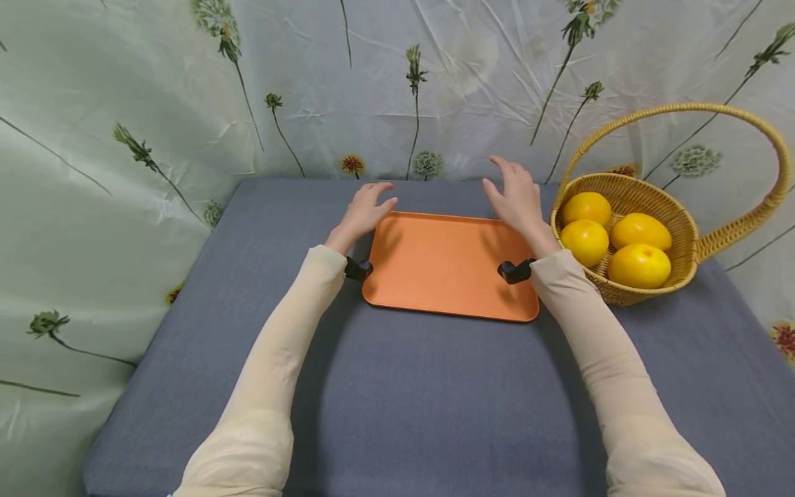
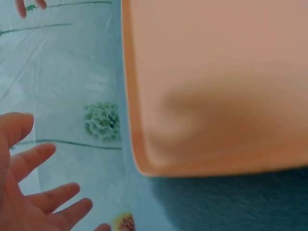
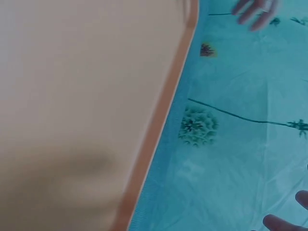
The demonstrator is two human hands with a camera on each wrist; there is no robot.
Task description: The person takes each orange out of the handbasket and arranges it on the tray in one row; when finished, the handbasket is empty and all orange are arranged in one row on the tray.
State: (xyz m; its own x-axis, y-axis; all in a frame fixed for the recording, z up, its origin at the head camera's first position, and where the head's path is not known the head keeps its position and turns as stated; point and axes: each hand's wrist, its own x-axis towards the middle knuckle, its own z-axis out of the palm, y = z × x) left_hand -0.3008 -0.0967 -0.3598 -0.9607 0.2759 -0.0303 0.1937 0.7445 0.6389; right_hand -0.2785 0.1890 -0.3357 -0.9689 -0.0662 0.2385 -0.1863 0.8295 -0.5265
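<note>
An orange rectangular tray point(image 1: 447, 266) lies flat on the grey-blue cloth with nothing in it. Above its far left corner hovers my left hand point(image 1: 365, 212), fingers spread and holding nothing. My right hand point(image 1: 517, 200) is raised over the far right corner, its fingers apart and also without anything in them. In the left wrist view, the left hand point(image 2: 38, 192) shows beside the tray's rim, not touching it. Only a few fingertips of the right hand point(image 3: 284, 222) appear at the edge of the right wrist view.
To the right stands a wicker basket point(image 1: 691, 266) with a tall arched handle. Several yellow-orange round fruits point(image 1: 640, 266) sit inside it. A grey-blue cloth point(image 1: 447, 400) covers the table, and a flower-printed curtain point(image 1: 385, 90) hangs behind it.
</note>
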